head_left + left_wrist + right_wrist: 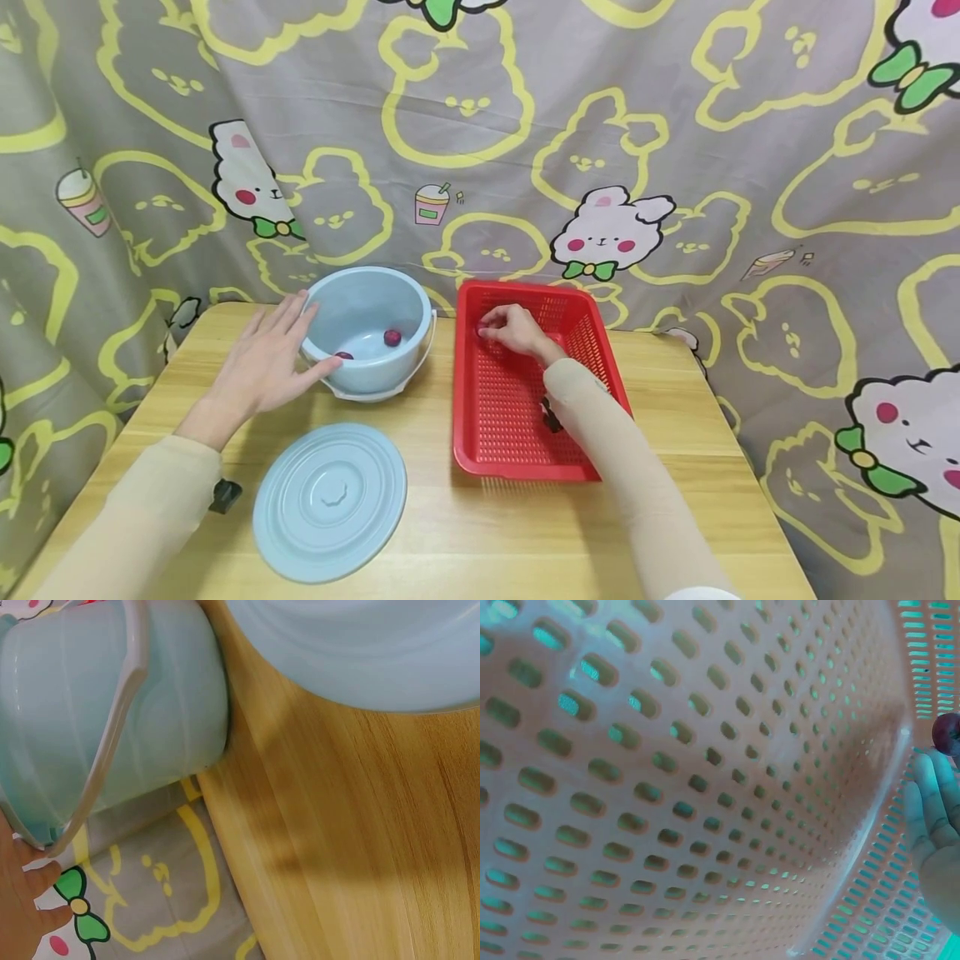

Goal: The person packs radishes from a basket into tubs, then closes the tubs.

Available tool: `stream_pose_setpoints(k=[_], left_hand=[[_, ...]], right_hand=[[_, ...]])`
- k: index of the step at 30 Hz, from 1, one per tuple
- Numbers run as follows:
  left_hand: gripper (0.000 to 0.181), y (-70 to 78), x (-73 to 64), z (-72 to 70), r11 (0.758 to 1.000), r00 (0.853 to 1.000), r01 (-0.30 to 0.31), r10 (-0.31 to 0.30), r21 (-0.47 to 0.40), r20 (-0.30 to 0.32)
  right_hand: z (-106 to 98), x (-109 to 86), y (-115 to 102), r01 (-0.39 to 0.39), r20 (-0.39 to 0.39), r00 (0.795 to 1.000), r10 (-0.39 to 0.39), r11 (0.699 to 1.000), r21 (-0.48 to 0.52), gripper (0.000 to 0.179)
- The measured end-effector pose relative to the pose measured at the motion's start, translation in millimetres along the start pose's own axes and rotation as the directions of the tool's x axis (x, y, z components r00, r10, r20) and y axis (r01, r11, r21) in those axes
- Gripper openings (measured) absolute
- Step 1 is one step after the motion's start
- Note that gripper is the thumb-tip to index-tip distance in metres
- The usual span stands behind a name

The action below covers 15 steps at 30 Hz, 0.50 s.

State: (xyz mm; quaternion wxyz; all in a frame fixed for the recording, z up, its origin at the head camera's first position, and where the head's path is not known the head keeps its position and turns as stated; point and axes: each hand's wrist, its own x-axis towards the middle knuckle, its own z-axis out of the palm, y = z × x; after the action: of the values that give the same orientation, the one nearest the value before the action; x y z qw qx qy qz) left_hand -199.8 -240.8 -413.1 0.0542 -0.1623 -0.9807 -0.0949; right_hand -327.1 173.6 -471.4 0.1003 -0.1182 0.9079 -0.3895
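My right hand (517,331) reaches into a red perforated plastic basket (467,417) and pinches a small dark red plum (481,328) near the left wall. In the right wrist view the plum (946,735) shows at the fingertips, cut off by the frame's edge. My left hand (262,367), fingers extended, rests at the left rim of a light blue bucket (375,379). Inside the bucket lie two dark red plums, one plum (392,337) in plain sight and another plum (344,356) partly hidden by the front rim.
A round light blue lid (330,500) lies on the wooden table (427,533) in front of the bucket. The bucket's pale handle (405,379) hangs down over its front right side. Behind the table hangs a grey patterned curtain (480,183).
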Motion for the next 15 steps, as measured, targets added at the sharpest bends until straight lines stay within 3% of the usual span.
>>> stream_pose_setpoints(k=[7, 15], left_hand=[[0.103, -0.4, 0.1, -0.2, 1.000, 1.000, 0.002, -0.002, 0.001, 0.003], [0.102, -0.3, -0.7, -0.9, 1.000, 1.000, 0.003, -0.003, 0.002, -0.002]], right_hand=[[-3, -6.1, -9, 0.026, -0.014, 1.000, -0.026, 1.000, 0.013, 0.026], [-6, -10.3, -18, 0.115, -0.030, 0.993, -0.113, 0.989, 0.087, 0.026]])
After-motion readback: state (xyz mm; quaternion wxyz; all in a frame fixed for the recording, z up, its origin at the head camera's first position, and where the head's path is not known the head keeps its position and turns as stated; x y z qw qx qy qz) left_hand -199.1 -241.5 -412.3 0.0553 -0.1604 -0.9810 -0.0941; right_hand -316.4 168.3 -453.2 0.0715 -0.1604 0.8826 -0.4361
